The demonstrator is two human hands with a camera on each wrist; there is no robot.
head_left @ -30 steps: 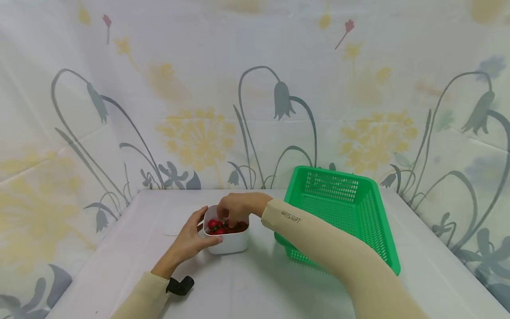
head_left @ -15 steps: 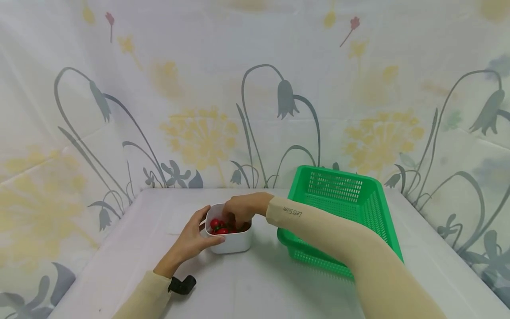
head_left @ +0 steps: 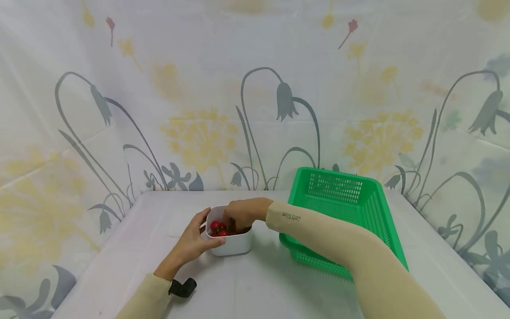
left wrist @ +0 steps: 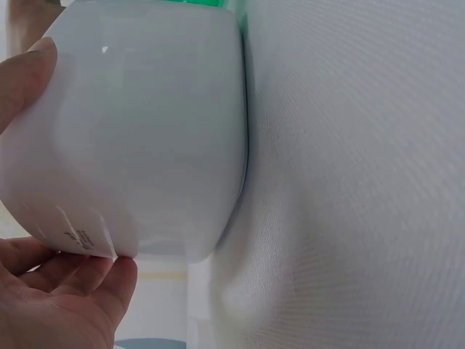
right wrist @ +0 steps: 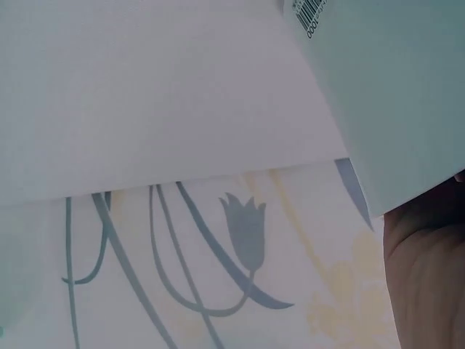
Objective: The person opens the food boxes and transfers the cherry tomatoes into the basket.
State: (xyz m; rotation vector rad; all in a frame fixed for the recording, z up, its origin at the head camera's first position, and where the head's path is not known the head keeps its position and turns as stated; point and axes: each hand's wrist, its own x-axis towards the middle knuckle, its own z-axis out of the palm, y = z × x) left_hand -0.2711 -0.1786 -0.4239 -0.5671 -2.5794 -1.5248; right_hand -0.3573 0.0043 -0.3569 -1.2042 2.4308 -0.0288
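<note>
In the head view, a small white container with rounded corners stands on the table, holding several red cherry tomatoes with bits of green. My left hand grips its left side, thumb along the near wall and fingers on the far left. The left wrist view shows that same hand's fingers against the container's smooth side. From the right, my right hand reaches down over the rim among the tomatoes. Its fingertips are hidden inside, so I cannot tell whether they pinch a tomato.
To the right stands a green perforated plastic basket, partly covered by the right sleeve. A black wrist device sits at the left cuff. A flower-patterned cloth hangs behind the white table.
The right hand has sunk a little deeper into the container, and its fingers are now more hidden. The left hand keeps its grip. The head view has shifted slightly.
</note>
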